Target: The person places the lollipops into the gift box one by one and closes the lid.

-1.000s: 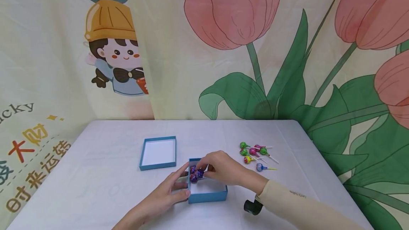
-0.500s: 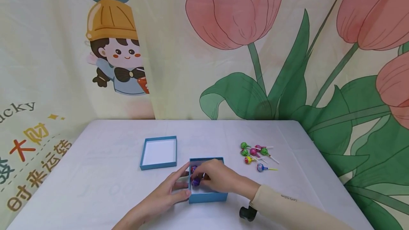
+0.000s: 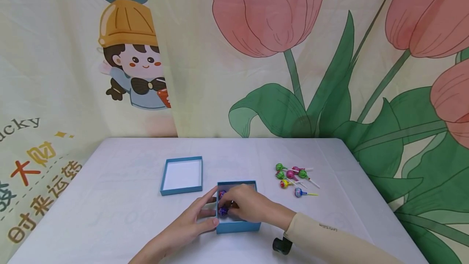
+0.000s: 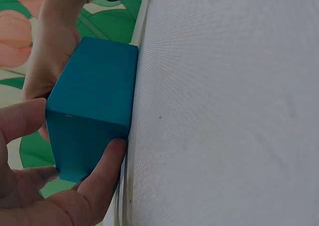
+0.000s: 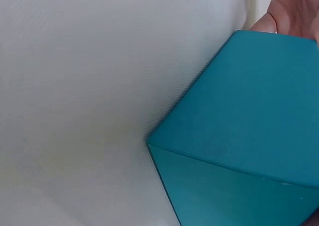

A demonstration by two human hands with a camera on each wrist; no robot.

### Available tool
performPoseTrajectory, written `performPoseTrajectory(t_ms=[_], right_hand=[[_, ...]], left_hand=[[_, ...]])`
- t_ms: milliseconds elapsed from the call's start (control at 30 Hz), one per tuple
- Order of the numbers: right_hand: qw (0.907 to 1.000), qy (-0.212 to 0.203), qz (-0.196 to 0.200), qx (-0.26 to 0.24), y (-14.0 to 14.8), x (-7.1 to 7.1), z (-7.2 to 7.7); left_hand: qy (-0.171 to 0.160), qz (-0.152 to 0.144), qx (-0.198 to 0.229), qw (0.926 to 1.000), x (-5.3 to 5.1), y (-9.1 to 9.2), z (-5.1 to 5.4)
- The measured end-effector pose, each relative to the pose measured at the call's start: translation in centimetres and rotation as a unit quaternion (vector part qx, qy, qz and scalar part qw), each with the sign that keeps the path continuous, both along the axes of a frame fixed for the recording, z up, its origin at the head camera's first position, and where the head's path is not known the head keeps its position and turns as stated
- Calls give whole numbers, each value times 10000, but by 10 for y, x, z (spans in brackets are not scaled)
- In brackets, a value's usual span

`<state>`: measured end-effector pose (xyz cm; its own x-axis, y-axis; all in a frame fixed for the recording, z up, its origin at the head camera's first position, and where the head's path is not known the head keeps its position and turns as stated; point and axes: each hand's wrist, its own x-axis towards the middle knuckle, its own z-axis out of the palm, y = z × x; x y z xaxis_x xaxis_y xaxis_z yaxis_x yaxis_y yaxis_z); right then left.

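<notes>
A blue box (image 3: pixel 238 227) with a white inside stands near the front of the table. My left hand (image 3: pixel 183 223) rests its fingers and thumb along the left wall; in the left wrist view the left hand (image 4: pixel 65 201) touches the outside of the box (image 4: pixel 94 81). My right hand (image 3: pixel 253 203) reaches inside, its fingertips pinching a purple lollipop (image 3: pixel 222 211) by the left wall. Another purple lollipop (image 3: pixel 222 193) lies behind it; the sticks are hidden. In the right wrist view the box (image 5: pixel 239 111) hides the right fingers.
A blue-rimmed lid (image 3: pixel 181 192) lies inside up, behind and left of the box. To the right are several green, pink and yellow lollipops (image 3: pixel 290 174) in a group, with a blue lollipop (image 3: pixel 298 192) in front. A printed cloth hangs behind the table.
Inside the box, my right hand has shifted left and towards the front, and the purple lollipop at its fingertips has moved forward along the left wall. My left hand has stayed in place.
</notes>
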<state>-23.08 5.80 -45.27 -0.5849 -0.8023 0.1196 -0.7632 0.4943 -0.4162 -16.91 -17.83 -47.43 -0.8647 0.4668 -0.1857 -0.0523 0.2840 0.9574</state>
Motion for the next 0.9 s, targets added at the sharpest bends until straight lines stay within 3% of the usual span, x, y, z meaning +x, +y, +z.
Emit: performPoseTrajectory(t_ms=[900], right_hand=[[9995, 70, 18, 315, -5, -4, -3]], left_hand=[[3, -29, 71, 10000, 1, 0, 0]])
